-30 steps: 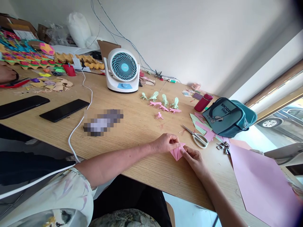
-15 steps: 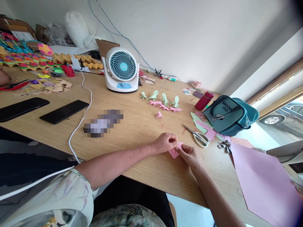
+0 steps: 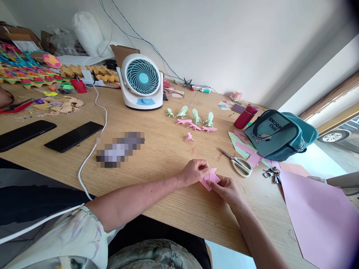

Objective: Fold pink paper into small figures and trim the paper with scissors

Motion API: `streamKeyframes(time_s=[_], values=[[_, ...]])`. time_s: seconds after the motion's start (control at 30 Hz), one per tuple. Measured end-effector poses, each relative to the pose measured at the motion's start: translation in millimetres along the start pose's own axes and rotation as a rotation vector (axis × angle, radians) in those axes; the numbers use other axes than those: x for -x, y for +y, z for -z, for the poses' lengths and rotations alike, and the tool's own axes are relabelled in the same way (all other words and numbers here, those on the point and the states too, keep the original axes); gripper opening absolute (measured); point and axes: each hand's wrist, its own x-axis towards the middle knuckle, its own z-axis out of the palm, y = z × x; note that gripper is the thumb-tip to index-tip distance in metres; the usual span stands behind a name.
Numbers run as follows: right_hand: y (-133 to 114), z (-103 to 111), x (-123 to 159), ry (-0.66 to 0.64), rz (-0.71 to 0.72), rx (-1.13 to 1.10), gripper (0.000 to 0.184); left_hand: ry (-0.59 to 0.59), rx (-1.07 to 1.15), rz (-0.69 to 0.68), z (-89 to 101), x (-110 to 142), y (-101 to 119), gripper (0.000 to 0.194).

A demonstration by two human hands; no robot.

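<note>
A small piece of folded pink paper (image 3: 214,177) is held between both hands, low over the front part of the table. My left hand (image 3: 193,172) pinches its upper left edge with thumb and fingers. On the right side my right hand (image 3: 226,188) grips it, the thumb lying across the front of the folds. Beyond the hands stand several folded paper figures, green ones (image 3: 196,117) behind and pink ones (image 3: 189,137) closer. A pair of scissors (image 3: 238,164) with white handles lies just right of my right hand.
A white fan (image 3: 143,82) stands at the back. Two black phones (image 3: 73,136) and a white cable (image 3: 86,158) lie on the left. To the right are a red bottle (image 3: 245,116), a teal bag (image 3: 276,134), keys (image 3: 272,173) and large pink sheets (image 3: 319,213). Another person's hand (image 3: 5,98) shows far left.
My right thumb and fingers have shifted lower on the pink paper, so more of its folded face shows. My left hand keeps its pinch. The view has turned slightly.
</note>
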Motion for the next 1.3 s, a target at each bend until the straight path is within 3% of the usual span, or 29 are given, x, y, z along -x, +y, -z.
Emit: streamKeyframes(time_s=[0.23, 0.53, 0.73, 0.93, 1.1, 1.3], values=[[-2, 1, 5, 0.017, -0.006, -0.022, 0.046, 0.011, 0.086, 0.055, 3.6, -2, -4, 0.04], [-18, -3, 6, 0.1, 0.012, -0.129, 0.047, -0.049, 0.04, 0.0, 3.6, -3, -12, 0.046], [-13, 0, 8, 0.084, 0.004, -0.185, 0.042, -0.103, 0.146, -0.033, 0.4, -2, -14, 0.045], [-10, -3, 8, 0.095, 0.004, -0.235, 0.039, -0.005, 0.042, -0.08, 3.6, 0, -4, 0.045], [-7, -8, 7, 0.106, -0.002, -0.249, 0.036, -0.171, 0.082, 0.026, 5.5, -2, -8, 0.042], [-6, -8, 8, 0.107, 0.001, -0.24, 0.036, -0.177, 0.17, 0.033, 4.3, -3, -14, 0.048]])
